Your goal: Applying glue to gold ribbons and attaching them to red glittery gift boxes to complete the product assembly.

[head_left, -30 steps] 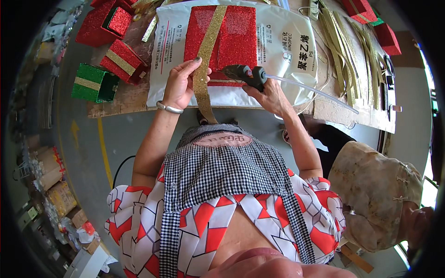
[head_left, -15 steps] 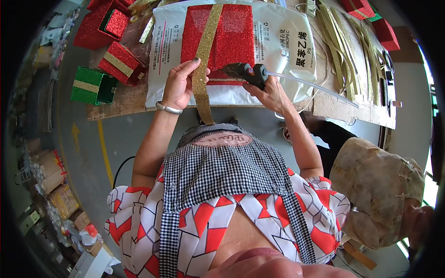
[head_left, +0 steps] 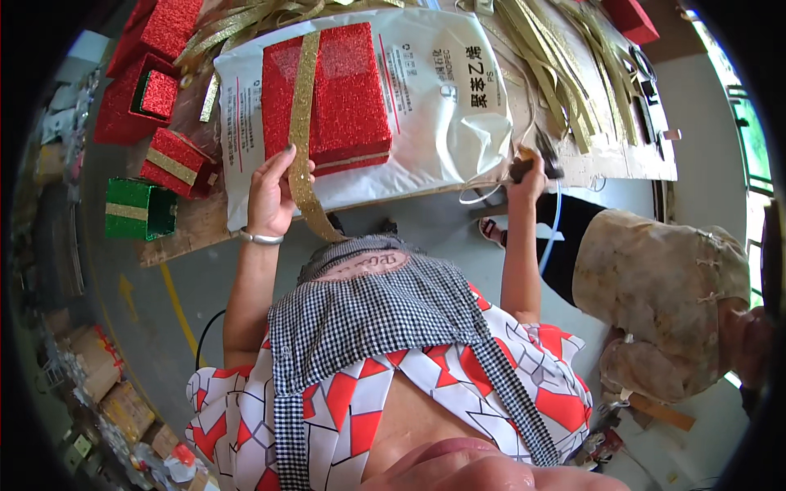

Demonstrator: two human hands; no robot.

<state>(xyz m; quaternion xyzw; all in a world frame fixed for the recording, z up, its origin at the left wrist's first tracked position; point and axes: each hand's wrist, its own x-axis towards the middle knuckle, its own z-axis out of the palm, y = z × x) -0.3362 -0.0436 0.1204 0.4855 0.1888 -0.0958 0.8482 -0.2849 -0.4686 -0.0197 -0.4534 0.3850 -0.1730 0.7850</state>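
A red glitter box [head_left: 348, 94] lies on a white plastic sack [head_left: 434, 139] on the table. A gold glitter ribbon [head_left: 304, 90] runs over the top of the box, and its loose end hangs past the table's front edge. My left hand [head_left: 272, 196] pinches the ribbon's edge near the front of the box. Off to the right, beside the sack, my right hand [head_left: 528, 177] grips a dark glue gun [head_left: 547, 155]. A long clear glue stick [head_left: 553, 225] trails down from the gun. My fingers partly cover its handle.
Smaller red boxes [head_left: 168, 164] and a green box [head_left: 131, 209] stand at the table's left. Gold ribbon strips [head_left: 565, 82] lie at the back right, with a cord nearby. Another person [head_left: 655, 278] is close on the right.
My right hand has carried the glue gun away from the box to the right and turned it. My left hand keeps the ribbon. The whole view has shifted, so the box appears further left.
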